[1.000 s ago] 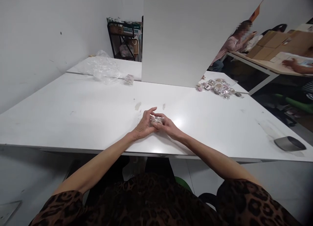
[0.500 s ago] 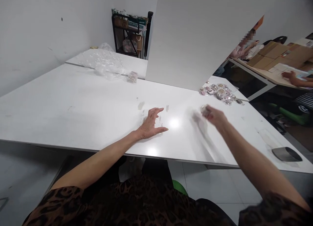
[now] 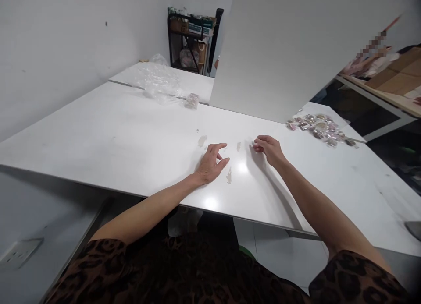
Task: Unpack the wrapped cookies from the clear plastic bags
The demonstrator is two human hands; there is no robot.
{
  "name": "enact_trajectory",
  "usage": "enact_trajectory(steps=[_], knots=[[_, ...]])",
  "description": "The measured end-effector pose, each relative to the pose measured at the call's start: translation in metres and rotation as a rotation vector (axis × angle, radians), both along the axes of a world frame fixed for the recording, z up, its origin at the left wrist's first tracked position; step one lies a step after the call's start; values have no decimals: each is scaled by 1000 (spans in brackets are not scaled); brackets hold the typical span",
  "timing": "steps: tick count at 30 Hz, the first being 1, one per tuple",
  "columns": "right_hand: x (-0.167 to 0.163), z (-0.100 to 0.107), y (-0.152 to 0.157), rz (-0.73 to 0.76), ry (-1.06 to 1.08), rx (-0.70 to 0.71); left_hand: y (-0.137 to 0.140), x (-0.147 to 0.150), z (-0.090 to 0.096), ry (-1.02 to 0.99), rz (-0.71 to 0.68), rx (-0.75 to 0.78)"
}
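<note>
My left hand (image 3: 210, 164) hovers over or rests on the white table (image 3: 138, 142), thumb and fingers apart in a C shape with nothing between them. To its right, my right hand (image 3: 269, 150) is raised a little above the tabletop, its fingers curled together. A sliver of a small clear-wrapped packet (image 3: 253, 143) shows at those fingertips; most of it is hidden. Worn, stained patches (image 3: 229, 175) mark the table between and around the hands. A pile of small clear-wrapped packets (image 3: 320, 128) lies beyond my right hand.
A tall white panel (image 3: 263, 54) stands across the table's back. Crumpled clear plastic (image 3: 158, 78) and a pinkish packet (image 3: 192, 101) lie at the back left. A dark grey object (image 3: 413, 228) sits at the right edge. Behind are a black shelf (image 3: 186, 41) and cardboard boxes (image 3: 394, 72).
My right hand has moved left, closer to my left hand, with the small packet now mostly hidden. My left hand keeps its open shape. The view has swung slightly left.
</note>
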State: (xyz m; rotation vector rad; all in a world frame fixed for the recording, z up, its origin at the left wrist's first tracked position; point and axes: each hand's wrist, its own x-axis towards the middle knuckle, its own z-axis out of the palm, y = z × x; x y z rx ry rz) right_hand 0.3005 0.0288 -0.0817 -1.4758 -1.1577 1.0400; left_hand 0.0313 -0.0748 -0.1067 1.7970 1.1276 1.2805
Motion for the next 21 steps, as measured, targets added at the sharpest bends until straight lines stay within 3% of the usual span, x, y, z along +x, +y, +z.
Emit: enact_trajectory(steps=[3,8,12,16,21], knots=[[-45,-1,9,182,-84,87,0,2,2,-28,56,2],[-132,8,57,389,-361,239,2,3,9,-93,163,28],[-205,14,98,398,-634,286,1,4,12,-183,220,79],[-268,13,133,343,-756,251,-2,3,18,-255,279,160],[-310,5,158,246,-763,165,-3,-1,26,-284,366,186]])
